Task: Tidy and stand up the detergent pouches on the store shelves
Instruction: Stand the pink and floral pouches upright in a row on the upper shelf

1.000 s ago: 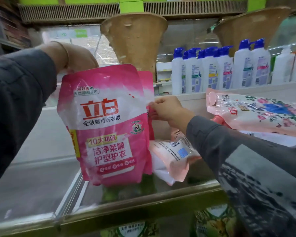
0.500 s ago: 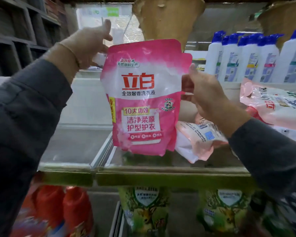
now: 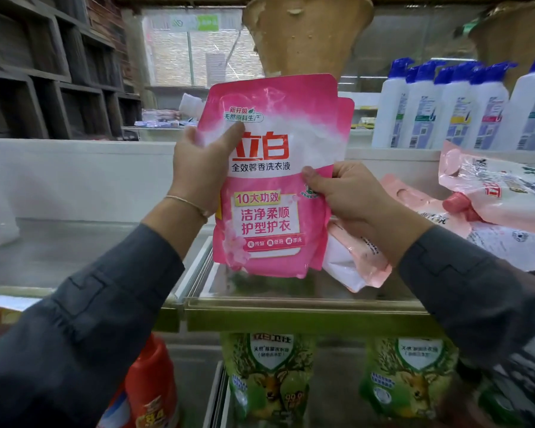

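A bright pink detergent pouch (image 3: pixel 269 186) stands upright over the glass shelf (image 3: pixel 291 301), with the edge of a second pink pouch (image 3: pixel 346 118) just behind it. My left hand (image 3: pixel 203 168) grips its left edge, thumb across the front. My right hand (image 3: pixel 346 193) holds its right edge, thumb on the front. Pale pink pouches (image 3: pixel 362 257) lie flat on the shelf to the right, partly behind my right wrist. Another pale floral pouch (image 3: pixel 501 193) lies on its side further right.
White bottles with blue caps (image 3: pixel 445 109) line a higher ledge at the back right. Green pouches (image 3: pixel 269 378) and orange bottles (image 3: pixel 152 387) stand on the shelf below. A tan cone-shaped post (image 3: pixel 306 32) rises behind the pouch. Dark cubby shelving (image 3: pixel 44 72) fills the left.
My left hand came down from the pouch's top corner to grip its left edge. My right hand slid lower on the right edge. The view dipped, showing more of the lower shelf.
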The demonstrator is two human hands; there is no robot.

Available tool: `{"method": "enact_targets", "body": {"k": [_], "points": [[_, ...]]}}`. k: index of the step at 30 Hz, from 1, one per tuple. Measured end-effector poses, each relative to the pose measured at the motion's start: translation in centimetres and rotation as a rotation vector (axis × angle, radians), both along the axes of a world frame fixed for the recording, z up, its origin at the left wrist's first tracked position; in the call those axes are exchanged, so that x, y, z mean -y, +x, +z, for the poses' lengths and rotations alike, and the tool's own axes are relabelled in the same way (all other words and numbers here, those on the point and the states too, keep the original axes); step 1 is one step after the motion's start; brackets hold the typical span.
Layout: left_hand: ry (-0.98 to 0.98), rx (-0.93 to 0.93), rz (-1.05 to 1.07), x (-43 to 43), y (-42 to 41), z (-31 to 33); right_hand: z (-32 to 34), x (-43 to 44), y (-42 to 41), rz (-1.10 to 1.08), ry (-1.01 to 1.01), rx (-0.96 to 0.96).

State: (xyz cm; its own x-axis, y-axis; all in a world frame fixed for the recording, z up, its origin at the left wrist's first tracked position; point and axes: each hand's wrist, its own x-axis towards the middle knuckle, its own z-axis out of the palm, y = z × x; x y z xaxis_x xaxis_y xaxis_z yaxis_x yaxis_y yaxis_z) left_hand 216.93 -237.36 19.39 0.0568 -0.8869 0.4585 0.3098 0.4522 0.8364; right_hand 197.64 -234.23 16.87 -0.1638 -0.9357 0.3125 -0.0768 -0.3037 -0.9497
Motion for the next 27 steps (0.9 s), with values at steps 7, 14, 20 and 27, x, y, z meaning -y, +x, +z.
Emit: {"method": "enact_targets", "body": {"k": [7,14,20,27], "points": [[-0.113,0.059,0.108,0.2,-0.3,0.4,-0.7,0.8,1.6,-0.032,0.045,0.271],[-0.136,0.076,0.093,0.9,0.1,-0.1,-0.9,1.2,1.3,-0.057,0.026,0.205],[-0.203,0.331,0.313,1.1,-0.6,-1.7,-0.6,0.4,0.3,-0.054,0.036,0.124],[-0.498,0.866,0.901,-1.9,-2.6,-4.4,-1.1,-0.8,-0.6,-0.087,-0.04,0.035]]}}
